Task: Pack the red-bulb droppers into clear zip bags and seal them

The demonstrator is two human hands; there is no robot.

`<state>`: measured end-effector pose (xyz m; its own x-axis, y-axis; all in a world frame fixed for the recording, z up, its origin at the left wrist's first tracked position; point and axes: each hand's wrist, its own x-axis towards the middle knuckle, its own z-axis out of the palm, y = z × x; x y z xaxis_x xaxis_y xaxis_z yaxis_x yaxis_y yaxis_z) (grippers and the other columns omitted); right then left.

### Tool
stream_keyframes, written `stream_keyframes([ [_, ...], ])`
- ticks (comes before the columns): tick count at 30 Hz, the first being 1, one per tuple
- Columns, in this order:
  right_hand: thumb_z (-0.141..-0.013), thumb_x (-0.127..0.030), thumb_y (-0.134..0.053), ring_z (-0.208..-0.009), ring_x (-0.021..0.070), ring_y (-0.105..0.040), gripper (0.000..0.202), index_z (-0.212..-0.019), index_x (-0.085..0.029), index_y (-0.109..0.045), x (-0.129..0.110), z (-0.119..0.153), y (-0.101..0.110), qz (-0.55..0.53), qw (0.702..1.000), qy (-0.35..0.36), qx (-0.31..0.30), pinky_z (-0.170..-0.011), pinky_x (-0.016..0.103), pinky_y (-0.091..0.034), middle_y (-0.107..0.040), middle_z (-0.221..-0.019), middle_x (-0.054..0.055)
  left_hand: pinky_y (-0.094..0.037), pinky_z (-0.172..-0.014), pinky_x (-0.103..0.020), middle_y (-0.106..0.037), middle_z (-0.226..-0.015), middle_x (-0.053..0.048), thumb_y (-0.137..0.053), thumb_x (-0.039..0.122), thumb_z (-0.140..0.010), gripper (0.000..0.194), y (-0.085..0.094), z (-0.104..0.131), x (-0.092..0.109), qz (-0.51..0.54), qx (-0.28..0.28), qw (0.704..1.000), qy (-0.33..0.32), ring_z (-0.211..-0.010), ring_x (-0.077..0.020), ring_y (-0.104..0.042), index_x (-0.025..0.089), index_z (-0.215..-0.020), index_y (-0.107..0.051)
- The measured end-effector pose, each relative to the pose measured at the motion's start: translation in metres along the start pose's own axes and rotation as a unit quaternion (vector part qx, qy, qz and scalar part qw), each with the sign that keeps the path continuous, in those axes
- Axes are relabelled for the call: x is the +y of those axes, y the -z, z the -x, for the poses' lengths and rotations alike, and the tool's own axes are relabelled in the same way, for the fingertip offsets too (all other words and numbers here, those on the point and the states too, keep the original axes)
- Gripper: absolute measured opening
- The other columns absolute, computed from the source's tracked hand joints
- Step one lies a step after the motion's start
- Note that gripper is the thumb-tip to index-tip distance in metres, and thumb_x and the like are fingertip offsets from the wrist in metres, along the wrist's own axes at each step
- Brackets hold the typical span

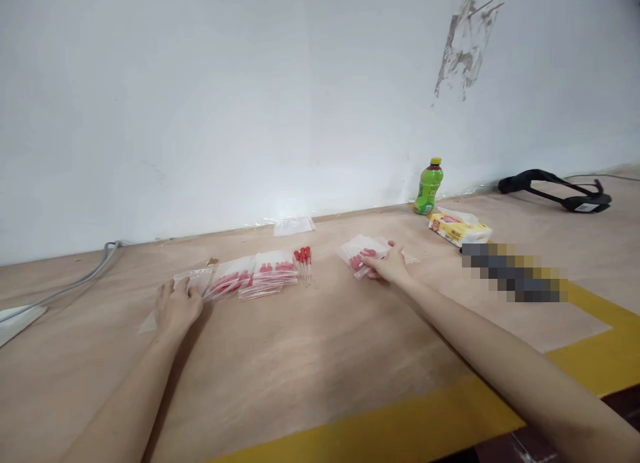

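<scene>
My left hand (177, 306) is curled over a small pile of clear plastic bags (200, 277) at the left, gripping it; its fingertips are partly hidden. With thumb and fingers, my right hand (393, 266) grips a stack of zip bags (364, 251) holding red-handled pieces. Between the hands, overlapping filled bags (270, 273) lie in a row beside the left hand, with red handles showing through the plastic. Several loose red-handled tools (303, 255) with thin shafts lie side by side just right of that row.
Near the wall lies a flat clear bag (293, 227). A green bottle (429, 188), a tissue pack (459, 227), a blurred dark object (510, 273) and a black headset (555, 191) are at the right. A grey cable (95, 269) runs along the left. Yellow tape (390, 419) borders the table's front edge.
</scene>
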<state>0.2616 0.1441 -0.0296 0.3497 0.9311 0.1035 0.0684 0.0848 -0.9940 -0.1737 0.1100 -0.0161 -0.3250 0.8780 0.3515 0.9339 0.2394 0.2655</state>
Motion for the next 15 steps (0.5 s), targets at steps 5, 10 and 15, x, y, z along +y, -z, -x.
stream_keyframes([
  [5, -0.067, -0.046, -0.057, -0.1, 0.0303, -0.049, 0.053, -0.109, -0.013, -0.05, -0.018, 0.011, 0.015, 0.474, 0.847, 0.23, 0.074, -0.081, 0.042, -0.039, -0.049, -0.111, 0.018, -0.023, -0.094, -0.054, -0.032, -0.132, -0.023, -0.033, 0.031, -0.086, 0.045, -0.007, -0.004, -0.012, -0.045, -0.062, 0.995, 0.069, -0.122, -0.0377, -0.026, 0.004, -0.12, -0.042],
  [10, -0.082, -0.043, -0.039, -0.113, 0.0254, -0.038, 0.041, -0.113, -0.02, -0.053, -0.018, 0.023, -0.005, 0.544, 0.72, 0.416, -0.112, -0.093, 0.04, -0.025, -0.047, -0.123, 0.011, -0.032, -0.092, -0.046, -0.047, -0.119, -0.018, -0.043, 0.036, -0.086, 0.037, -0.005, -0.011, -0.018, -0.048, -0.102, 0.991, 0.076, -0.112, -0.0313, -0.042, 0.006, -0.105, -0.053],
  [15, -0.087, -0.042, -0.029, -0.114, 0.0253, -0.038, 0.039, -0.111, -0.026, -0.055, 0.005, 0.016, -0.009, 0.582, 0.708, 0.358, -0.179, -0.091, 0.044, -0.025, -0.049, -0.122, 0.007, -0.043, -0.082, -0.042, -0.053, -0.109, -0.008, -0.049, 0.032, -0.086, 0.028, -0.001, -0.011, -0.026, -0.022, -0.078, 0.99, 0.115, -0.096, -0.0202, -0.053, 0.013, -0.107, -0.052],
])
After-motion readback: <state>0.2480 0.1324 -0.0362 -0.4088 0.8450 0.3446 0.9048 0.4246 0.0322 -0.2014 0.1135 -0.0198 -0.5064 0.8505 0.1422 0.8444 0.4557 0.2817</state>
